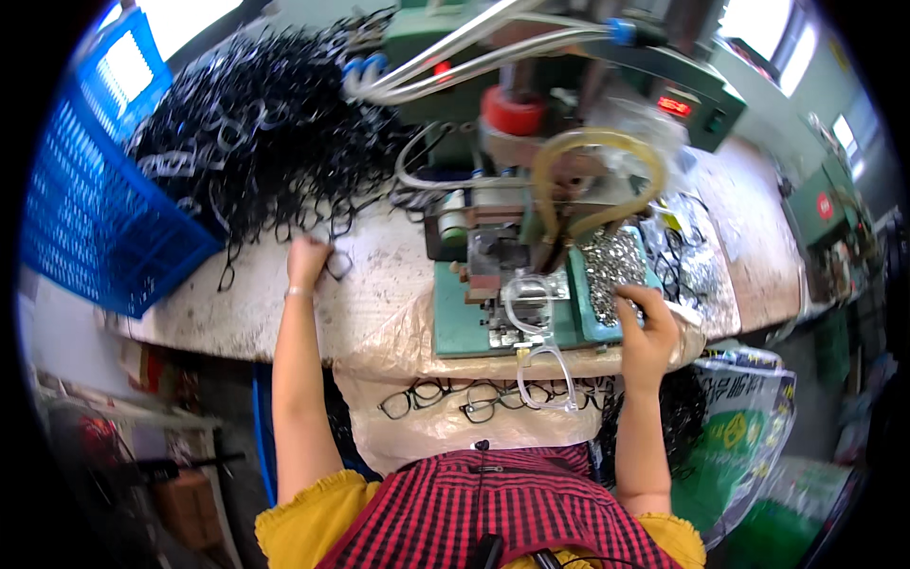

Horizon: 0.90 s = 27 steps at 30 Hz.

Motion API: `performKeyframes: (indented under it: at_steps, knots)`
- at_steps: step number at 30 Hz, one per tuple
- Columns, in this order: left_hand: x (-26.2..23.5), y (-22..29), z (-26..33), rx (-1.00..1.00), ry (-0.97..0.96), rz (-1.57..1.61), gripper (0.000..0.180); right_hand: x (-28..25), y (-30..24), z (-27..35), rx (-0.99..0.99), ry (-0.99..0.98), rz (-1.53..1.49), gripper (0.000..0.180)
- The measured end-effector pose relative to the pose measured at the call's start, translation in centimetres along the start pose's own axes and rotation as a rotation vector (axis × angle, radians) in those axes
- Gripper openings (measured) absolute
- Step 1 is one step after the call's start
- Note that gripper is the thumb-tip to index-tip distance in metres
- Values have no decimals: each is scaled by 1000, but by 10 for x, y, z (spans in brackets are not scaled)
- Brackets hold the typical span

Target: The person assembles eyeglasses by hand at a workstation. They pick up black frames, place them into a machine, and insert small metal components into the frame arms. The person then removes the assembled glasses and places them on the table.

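Observation:
My left hand is closed on a black eyeglass frame at the near edge of a large heap of black eyeglass frames. My right hand is at the near right side of a green tray of small shiny metal parts. Its thumb and forefinger pinch at the parts; whatever lies between them is too small to tell. Between my hands stands a green bench machine. A clear eyeglass frame rests at its metal fixture, one rim hanging over the front.
A blue plastic basket tilts beside the heap. Several dark eyeglass frames lie on the brown covering at my lap. A yellowish hose loops before the machine head. Bagged parts lie right of the tray; a green-and-white sack stands below.

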State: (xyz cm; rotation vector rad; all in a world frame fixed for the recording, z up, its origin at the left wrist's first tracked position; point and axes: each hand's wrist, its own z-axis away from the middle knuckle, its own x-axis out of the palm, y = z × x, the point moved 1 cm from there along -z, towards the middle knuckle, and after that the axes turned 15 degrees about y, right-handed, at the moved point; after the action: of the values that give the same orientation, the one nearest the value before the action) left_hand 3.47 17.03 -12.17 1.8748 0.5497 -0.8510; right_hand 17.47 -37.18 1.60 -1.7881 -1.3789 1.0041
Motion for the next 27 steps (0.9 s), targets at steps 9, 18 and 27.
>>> performKeyframes:
  at_steps: [9, 18, 27]
  knots:
    - [-35, 68, 123, -183, -337, 1062, 7, 74, -11, -1, 98, -7, -443, 30]
    - [-155, 260, 187, 768, -14, 1265, 20, 76, -35, 1, 285, -99, -644, 46]
    - [-144, 258, 216, 970, -198, 1147, 20, 36, -44, -1, 120, -271, -311, 44]
